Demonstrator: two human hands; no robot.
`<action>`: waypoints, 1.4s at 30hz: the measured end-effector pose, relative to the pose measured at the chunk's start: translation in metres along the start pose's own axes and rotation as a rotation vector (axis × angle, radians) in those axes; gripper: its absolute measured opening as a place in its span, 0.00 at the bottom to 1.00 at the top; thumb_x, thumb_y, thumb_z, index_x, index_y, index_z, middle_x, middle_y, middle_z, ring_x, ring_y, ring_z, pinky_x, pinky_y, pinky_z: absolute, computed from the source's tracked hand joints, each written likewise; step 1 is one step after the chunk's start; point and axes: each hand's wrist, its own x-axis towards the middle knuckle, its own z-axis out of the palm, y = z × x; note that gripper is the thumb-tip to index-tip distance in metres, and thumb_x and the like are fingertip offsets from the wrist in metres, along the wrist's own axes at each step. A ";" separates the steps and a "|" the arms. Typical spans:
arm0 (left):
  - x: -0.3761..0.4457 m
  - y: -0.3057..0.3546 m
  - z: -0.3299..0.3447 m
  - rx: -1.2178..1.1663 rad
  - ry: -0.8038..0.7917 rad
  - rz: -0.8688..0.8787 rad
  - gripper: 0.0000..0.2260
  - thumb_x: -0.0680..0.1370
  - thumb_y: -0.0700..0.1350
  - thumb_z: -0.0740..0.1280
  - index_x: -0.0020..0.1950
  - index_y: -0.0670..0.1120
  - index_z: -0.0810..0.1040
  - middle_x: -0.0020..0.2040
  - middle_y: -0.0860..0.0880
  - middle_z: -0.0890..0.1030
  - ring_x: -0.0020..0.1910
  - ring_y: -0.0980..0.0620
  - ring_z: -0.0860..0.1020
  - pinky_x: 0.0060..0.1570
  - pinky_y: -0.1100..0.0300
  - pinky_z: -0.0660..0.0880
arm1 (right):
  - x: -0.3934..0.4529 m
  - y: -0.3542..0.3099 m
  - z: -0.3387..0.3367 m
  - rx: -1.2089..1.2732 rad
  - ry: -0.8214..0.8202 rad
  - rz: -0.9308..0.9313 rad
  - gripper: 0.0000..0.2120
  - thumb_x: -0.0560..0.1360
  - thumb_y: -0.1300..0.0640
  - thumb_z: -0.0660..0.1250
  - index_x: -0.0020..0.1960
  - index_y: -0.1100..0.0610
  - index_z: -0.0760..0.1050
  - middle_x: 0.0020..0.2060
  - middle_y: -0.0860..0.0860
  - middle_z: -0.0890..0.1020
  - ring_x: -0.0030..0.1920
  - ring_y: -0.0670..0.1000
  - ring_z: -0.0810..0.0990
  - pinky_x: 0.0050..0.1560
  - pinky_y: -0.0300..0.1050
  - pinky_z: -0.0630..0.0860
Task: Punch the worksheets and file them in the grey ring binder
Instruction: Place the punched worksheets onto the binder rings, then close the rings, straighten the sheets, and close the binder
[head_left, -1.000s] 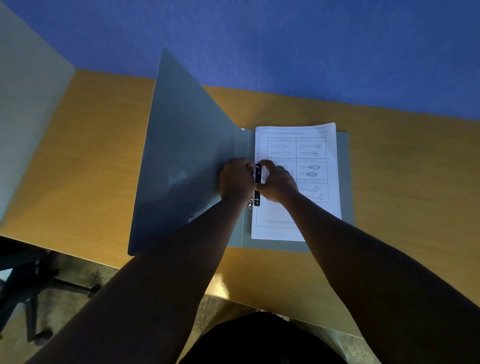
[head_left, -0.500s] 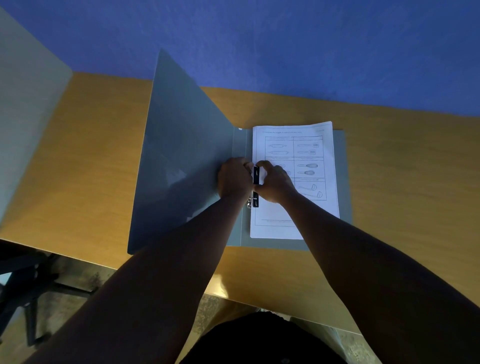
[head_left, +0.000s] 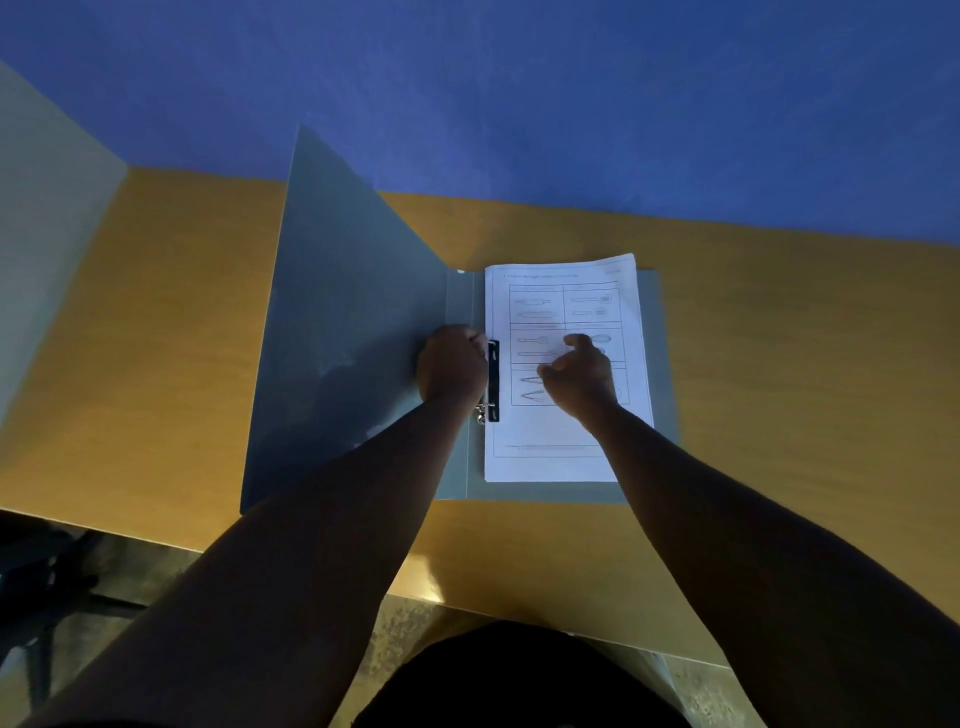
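Note:
The grey ring binder (head_left: 363, 332) lies open on the wooden table, its front cover standing up at an angle on the left. A stack of white worksheets (head_left: 561, 447) with drawings of kitchen tools rests on the binder's right half. The black ring mechanism (head_left: 493, 384) runs along the sheets' left edge. My left hand (head_left: 451, 366) has its fingers curled against the mechanism's upper end and grips it. Over the middle of the top sheet, my right hand (head_left: 579, 376) hovers with its fingers loosely curled and holds nothing.
A pale grey panel (head_left: 47, 234) stands along the table's (head_left: 779, 364) left side, and a blue wall runs behind it. The table's near edge crosses below my forearms. A dark chair base (head_left: 36, 582) shows on the floor at lower left.
My right hand has let go of the ring mechanism and moved right, over the worksheet. My left hand stays at the mechanism.

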 end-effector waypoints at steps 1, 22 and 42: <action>0.000 0.000 0.000 0.011 0.006 0.002 0.09 0.77 0.39 0.63 0.43 0.45 0.84 0.42 0.47 0.84 0.39 0.48 0.80 0.39 0.61 0.72 | -0.001 0.004 -0.003 -0.009 0.033 0.015 0.27 0.73 0.60 0.70 0.70 0.58 0.66 0.63 0.54 0.78 0.59 0.55 0.78 0.43 0.33 0.73; -0.025 0.045 0.034 0.067 -0.045 0.212 0.06 0.78 0.45 0.67 0.51 0.50 0.84 0.51 0.54 0.85 0.52 0.52 0.81 0.51 0.59 0.75 | -0.005 0.035 -0.043 -0.166 0.309 0.204 0.21 0.72 0.59 0.65 0.64 0.61 0.68 0.62 0.59 0.69 0.60 0.61 0.70 0.57 0.53 0.72; -0.028 0.050 0.047 0.178 -0.125 0.144 0.13 0.80 0.45 0.67 0.64 0.47 0.77 0.62 0.49 0.80 0.62 0.49 0.77 0.56 0.59 0.72 | -0.001 0.026 -0.045 -0.084 0.258 0.386 0.28 0.71 0.57 0.65 0.68 0.63 0.60 0.66 0.62 0.68 0.67 0.60 0.67 0.69 0.54 0.65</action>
